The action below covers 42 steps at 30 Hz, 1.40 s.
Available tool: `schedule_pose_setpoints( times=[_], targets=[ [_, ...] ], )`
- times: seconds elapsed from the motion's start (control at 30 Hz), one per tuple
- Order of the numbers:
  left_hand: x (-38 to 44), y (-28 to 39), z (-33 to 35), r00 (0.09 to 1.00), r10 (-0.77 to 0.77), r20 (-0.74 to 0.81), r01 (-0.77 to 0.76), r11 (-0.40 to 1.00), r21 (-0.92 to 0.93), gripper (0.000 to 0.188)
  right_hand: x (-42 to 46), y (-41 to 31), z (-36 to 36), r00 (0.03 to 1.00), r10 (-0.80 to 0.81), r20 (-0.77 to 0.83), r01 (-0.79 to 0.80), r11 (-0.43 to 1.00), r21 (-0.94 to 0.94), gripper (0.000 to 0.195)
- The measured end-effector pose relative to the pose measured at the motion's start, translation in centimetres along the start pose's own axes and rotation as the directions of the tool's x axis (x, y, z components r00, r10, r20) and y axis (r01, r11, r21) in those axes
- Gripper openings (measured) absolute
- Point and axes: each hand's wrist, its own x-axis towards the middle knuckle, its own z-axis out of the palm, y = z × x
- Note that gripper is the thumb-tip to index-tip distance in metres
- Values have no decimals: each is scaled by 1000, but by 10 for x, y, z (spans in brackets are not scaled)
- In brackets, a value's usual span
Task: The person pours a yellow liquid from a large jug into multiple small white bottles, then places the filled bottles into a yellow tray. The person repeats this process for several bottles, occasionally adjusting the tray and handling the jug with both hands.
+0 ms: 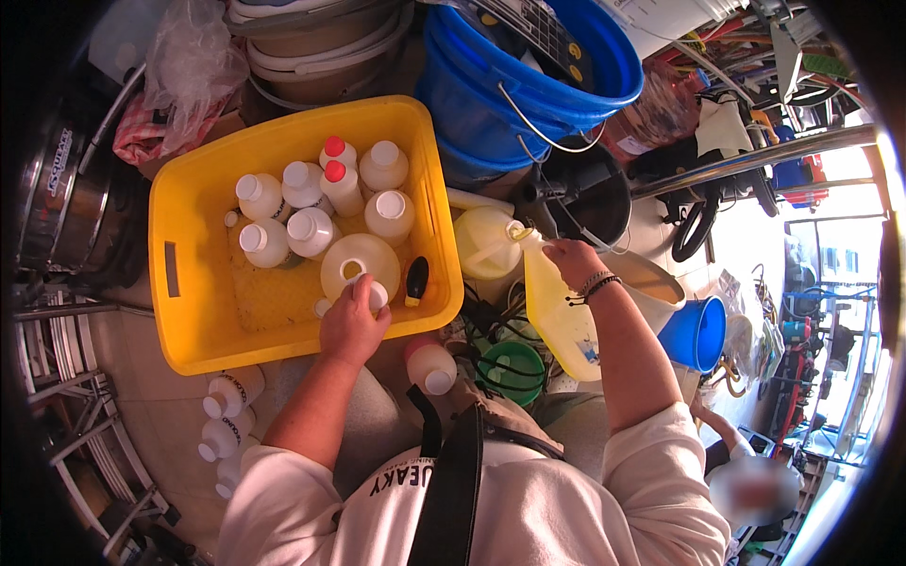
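Note:
My left hand (354, 322) pinches a white screw cap (373, 296) beside the uncapped mouth of a round, translucent jug (368, 255). That jug stands in a yellow plastic tub (177, 311) among several white-capped bottles (311, 232) and two red-capped ones (342, 187). My right hand (577, 262) grips the upper part of a pale yellow jug (559, 318), whose body slants down toward me. Its neck lies close to the mouth of a second yellowish jug (485, 244) outside the tub. Whether liquid passes between them, I cannot tell.
Blue buckets (474, 106) with wire handles stand beyond the tub. A black bucket (587, 184) and a green container (509, 371) are near the right-hand jug. More bottles (230, 424) stand at left, near a metal ladder (92, 439). Another person (729, 431) is at far right.

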Motion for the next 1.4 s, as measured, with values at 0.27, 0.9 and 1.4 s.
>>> schedule_pose_setpoints(
  times=[0.27,0.9,1.4],
  targets=[
    [0,4,-4,999,-41,33,43,998,-49,49,-5,-6,-2,999,48,2,-48,998,28,34],
    [-1,-1,0,1000,16,-20,-16,1000,4,50,-3,-7,-2,1000,30,6,-30,999,17,33],
    [0,1,-1,1000,-24,16,24,1000,-16,49,6,6,3,1000,3,-14,-3,1000,-1,31]
  ],
)
